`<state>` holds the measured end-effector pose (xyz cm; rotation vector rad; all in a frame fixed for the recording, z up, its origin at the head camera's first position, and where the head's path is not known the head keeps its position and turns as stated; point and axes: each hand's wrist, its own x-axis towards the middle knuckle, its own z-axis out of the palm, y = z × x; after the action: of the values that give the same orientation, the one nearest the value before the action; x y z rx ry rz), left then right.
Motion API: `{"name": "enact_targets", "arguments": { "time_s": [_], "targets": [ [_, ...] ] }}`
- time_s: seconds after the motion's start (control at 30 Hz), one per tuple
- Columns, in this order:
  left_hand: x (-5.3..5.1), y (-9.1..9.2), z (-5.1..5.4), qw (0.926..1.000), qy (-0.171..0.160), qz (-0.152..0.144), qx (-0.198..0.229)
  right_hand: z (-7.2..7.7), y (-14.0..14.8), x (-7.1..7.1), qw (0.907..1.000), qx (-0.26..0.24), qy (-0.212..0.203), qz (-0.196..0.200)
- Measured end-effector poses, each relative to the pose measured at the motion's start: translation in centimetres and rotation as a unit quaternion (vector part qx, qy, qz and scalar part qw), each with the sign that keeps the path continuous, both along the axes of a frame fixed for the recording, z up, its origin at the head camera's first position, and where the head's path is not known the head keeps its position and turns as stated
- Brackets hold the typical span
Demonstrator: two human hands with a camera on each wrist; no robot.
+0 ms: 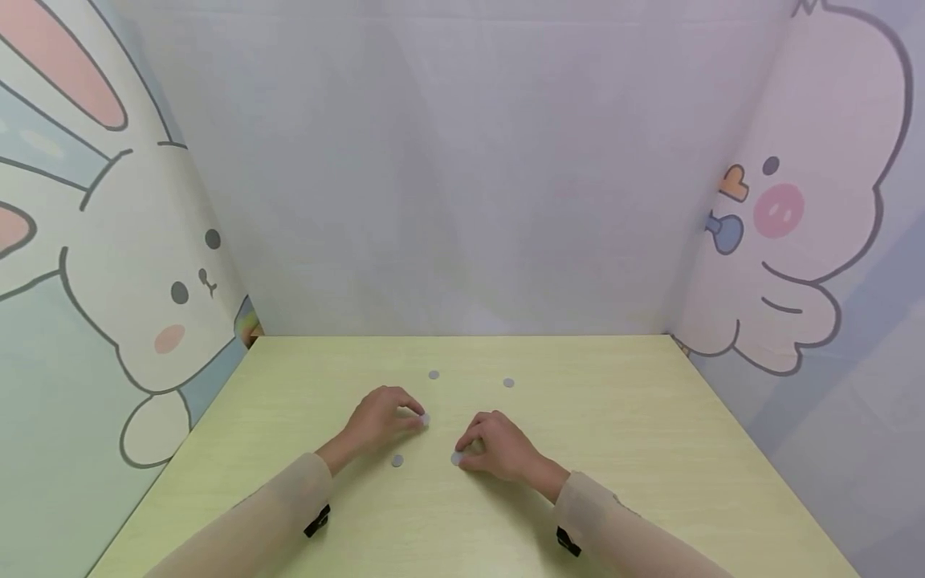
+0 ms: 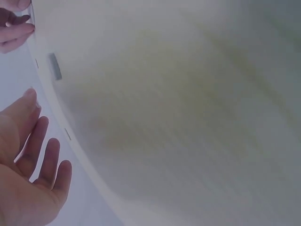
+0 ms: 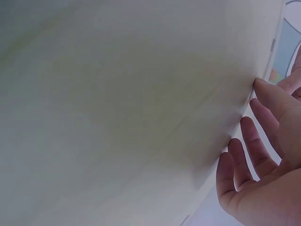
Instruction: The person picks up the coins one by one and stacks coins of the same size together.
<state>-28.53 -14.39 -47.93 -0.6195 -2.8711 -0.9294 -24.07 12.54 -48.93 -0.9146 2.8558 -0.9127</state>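
Observation:
Small round grey discs lie on the pale yellow table. The left hand pinches one disc between thumb and index finger; in the left wrist view this hand has its other fingers loosely bent. Nearer the table's front, the right hand pinches another disc by its edge. In the right wrist view the fingertips of the right hand are at the tabletop. A further disc lies below the left hand, and a grey piece shows in the left wrist view.
Two more discs, one at the back centre and one to its right, lie beyond the hands. A plain pale curtain hangs behind the table, with cartoon-printed cloth on both sides.

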Motion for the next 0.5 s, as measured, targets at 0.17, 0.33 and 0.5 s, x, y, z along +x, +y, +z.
{"name": "enact_targets", "arguments": {
  "time_s": [0.17, 0.33, 0.5],
  "targets": [
    [0.8, 0.5, 0.2, 0.9999, 0.005, -0.012, -0.002, -0.2, 0.1, -0.1, 1.0000, 0.004, 0.004, -0.002],
    [1.9, 1.2, 0.2, 0.9995, 0.013, -0.025, -0.015, -0.2, 0.0, -0.1, 1.0000, 0.006, 0.004, -0.004],
    [2.7, 1.7, 0.2, 0.9988, 0.027, -0.033, -0.024, -0.1, 0.0, 0.1, 1.0000, 0.005, 0.003, -0.006]
  ]
}}
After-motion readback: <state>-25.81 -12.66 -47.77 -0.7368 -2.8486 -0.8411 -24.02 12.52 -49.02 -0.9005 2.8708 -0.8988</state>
